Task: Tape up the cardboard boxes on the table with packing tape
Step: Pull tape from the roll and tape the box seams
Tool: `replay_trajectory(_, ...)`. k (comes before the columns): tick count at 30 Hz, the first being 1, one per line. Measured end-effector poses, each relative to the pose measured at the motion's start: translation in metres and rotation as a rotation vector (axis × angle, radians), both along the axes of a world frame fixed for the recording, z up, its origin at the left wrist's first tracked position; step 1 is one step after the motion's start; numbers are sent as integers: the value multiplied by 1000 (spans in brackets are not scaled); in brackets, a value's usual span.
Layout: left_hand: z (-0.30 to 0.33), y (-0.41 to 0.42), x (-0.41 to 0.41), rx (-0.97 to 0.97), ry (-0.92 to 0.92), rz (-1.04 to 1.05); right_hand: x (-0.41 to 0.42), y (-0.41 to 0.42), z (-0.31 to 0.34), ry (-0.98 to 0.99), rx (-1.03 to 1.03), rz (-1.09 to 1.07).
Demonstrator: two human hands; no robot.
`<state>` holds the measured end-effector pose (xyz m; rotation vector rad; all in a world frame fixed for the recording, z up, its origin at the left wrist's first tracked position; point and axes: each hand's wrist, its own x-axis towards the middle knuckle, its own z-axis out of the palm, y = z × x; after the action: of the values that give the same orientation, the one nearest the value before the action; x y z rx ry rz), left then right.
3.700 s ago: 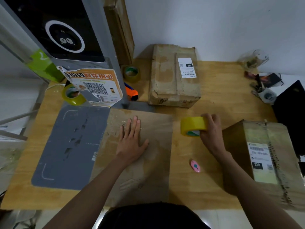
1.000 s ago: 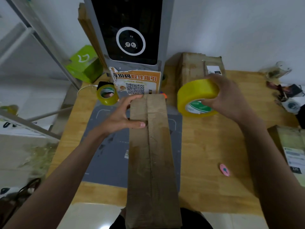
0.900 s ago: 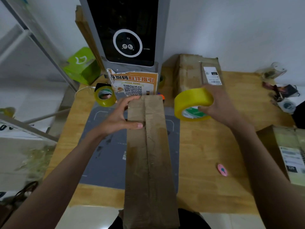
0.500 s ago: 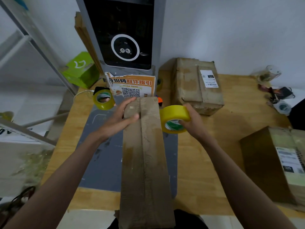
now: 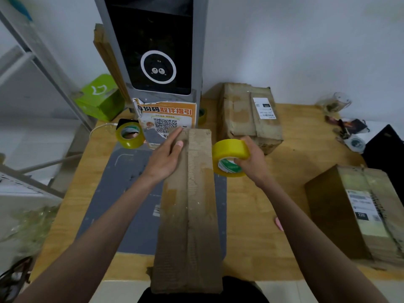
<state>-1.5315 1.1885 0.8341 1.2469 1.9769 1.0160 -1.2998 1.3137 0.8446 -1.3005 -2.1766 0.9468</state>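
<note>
From the head camera I see a long cardboard box point(image 5: 188, 206) standing on its narrow side in front of me, running from the near table edge toward the grey kiosk point(image 5: 153, 51). It sits partly on the grey mat point(image 5: 122, 193) that covers the wooden table point(image 5: 258, 226). My left hand point(image 5: 165, 159) lies flat on the far end of the box's top face, fingers point(image 5: 176, 136) stretched out and together, the thumb resting near the centre seam; it presses rather than grips. My right hand point(image 5: 251, 159) holds a yellow tape roll point(image 5: 229, 157) just beside the box's right edge, near its far end. The fingers curl around the roll's outer band with the thumb at its core, a closed grasp. I cannot tell whether the roll touches the box.

A second tape roll point(image 5: 129, 135) sits at the left of the mat, beside the orange QR poster point(image 5: 167, 121). A sealed box with a label point(image 5: 249, 115) rests against the back wall, and another labelled box point(image 5: 363, 213) lies at the right edge. A small pink object point(image 5: 278, 224) peeks out beside my right forearm.
</note>
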Motion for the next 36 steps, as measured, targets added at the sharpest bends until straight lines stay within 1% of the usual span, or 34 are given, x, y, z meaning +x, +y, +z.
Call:
replay_trajectory(7, -1, 3, -1, 6, -150, -5, 1, 13, 19, -19, 142, 69)
replay_trajectory(10, 0, -7, -8, -1, -252, 64, -20, 11, 25, -3, 215, 106)
replay_trajectory(13, -6, -23, -18, -25, -416, 161, -48, 1, 29, 19, 259, 164)
replay_trajectory(14, -9, -28, -24, -41, -445, 173, -56, -2, 28, 22, 268, 185)
replay_trajectory(16, -12, -32, -38, -124, -446, 195, -70, -8, 23, 17, 255, 219)
replay_trajectory(19, -8, -26, -55, -292, -393, 290, -88, -16, 10, -24, 216, 271)
replay_trajectory(23, -13, -16, -76, -378, -415, 359, -102, -19, 2, 3, 187, 372)
replay_trajectory(26, -20, -13, -85, -411, -456, 368, -99, -19, -6, 58, 110, 379)
replay_trajectory(28, -23, -11, -85, -394, -493, 396, -95, -24, -17, 132, 3, 314)
replay_trajectory(30, -27, -9, -83, -375, -513, 426, -94, -27, -26, 138, -79, 222)
replay_trajectory(32, -29, -9, -81, -361, -517, 414, -95, -26, -29, 111, -47, 204)
replay_trajectory(36, -38, -10, -80, -344, -546, 416, -95, -23, -27, 114, 23, 259)
